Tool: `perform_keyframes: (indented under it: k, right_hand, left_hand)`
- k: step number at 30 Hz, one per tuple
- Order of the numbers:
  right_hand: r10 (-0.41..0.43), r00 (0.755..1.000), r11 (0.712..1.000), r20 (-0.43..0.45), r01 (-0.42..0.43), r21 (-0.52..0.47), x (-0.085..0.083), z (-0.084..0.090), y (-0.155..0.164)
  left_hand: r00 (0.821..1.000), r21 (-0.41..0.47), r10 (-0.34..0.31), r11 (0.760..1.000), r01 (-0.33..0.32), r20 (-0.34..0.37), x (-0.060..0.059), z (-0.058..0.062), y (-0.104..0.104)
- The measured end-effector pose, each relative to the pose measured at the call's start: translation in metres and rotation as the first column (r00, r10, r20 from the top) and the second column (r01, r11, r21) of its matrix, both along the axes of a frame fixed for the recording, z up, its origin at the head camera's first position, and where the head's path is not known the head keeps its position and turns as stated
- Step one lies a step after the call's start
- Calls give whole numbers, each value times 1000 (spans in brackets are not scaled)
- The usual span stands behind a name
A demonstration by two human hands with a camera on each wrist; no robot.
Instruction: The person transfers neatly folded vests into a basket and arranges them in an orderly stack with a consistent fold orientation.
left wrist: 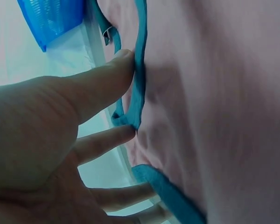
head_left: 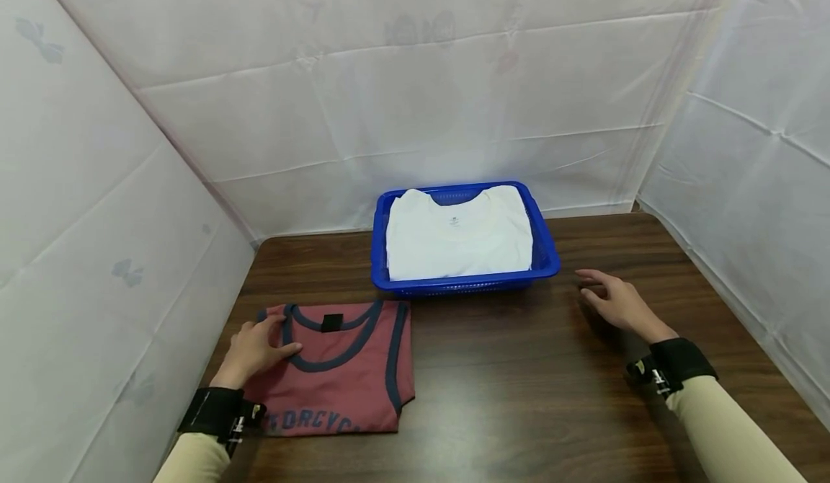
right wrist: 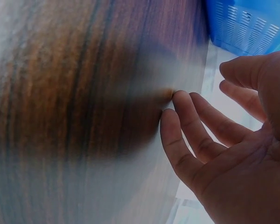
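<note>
Left hand [head_left: 254, 351] lies spread on the folded red navy-trimmed tank top [head_left: 344, 368], pinning it flat; right hand [head_left: 614, 303] hovers relaxed, holding nothing, beside the blue plastic basket [head_left: 545, 249].

- Two shirts are showing: one red tank top [head_left: 344, 368] and one white shirt [head_left: 457, 234].
- One blue basket [head_left: 547, 259] is sitting there.
- Two hands are showing: left hand [head_left: 253, 349], right hand [head_left: 619, 303].

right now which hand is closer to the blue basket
Right. The right hand hovers over the table just beside the blue basket's front right corner. The left hand rests on the folded red tank top, farther off at the front left.
</note>
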State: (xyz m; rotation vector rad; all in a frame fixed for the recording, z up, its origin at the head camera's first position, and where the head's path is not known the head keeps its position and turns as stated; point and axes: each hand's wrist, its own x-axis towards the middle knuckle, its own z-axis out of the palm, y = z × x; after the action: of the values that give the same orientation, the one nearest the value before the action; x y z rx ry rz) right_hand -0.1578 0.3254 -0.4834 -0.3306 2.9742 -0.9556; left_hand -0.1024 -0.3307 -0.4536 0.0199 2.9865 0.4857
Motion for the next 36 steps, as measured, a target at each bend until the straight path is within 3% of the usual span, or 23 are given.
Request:
perform_keyframes:
  k: [8,15,20,36]
  right_hand:
    - [-1,1000,1000,9,1,12,-1,-1,0]
    - [0,1000,1000,11,0,11,-1,-1,0]
    - [0,1000,1000,15,0,7,-1,-1,0]
    - [-1,1000,1000,-13,1,-2,1,0,0]
  left_hand:
    - [998,60,-32,998,29,46,6,6,14]
    - [996,113,-89,990,85,27,10,7,28]
    - [993,149,-106,984,99,45,13,7,39]
    - [984,226,-177,959,171,8,17,10,80]
